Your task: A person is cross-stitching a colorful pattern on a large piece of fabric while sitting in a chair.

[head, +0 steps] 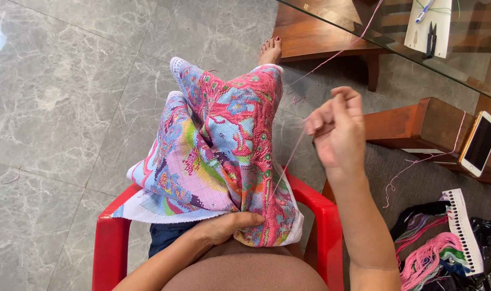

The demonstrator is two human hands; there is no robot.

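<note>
Across my lap, head view: the cross-stitch cloth point(213, 145) drapes over my knees and the red chair point(321, 215), so the worked patch lies near. My left hand point(224, 226) pinches its bunched lower edge, thumb on top, keeping it taut. My right hand point(337, 126), raised beside the glass table point(396, 43), fingers pressed together on the pink thread point(291, 156), draws it clear of the cloth.

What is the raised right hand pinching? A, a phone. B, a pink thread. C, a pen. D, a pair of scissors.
B: the right hand pinches a pink thread that runs down to the embroidered cloth, which the left hand holds on the lap.
</note>
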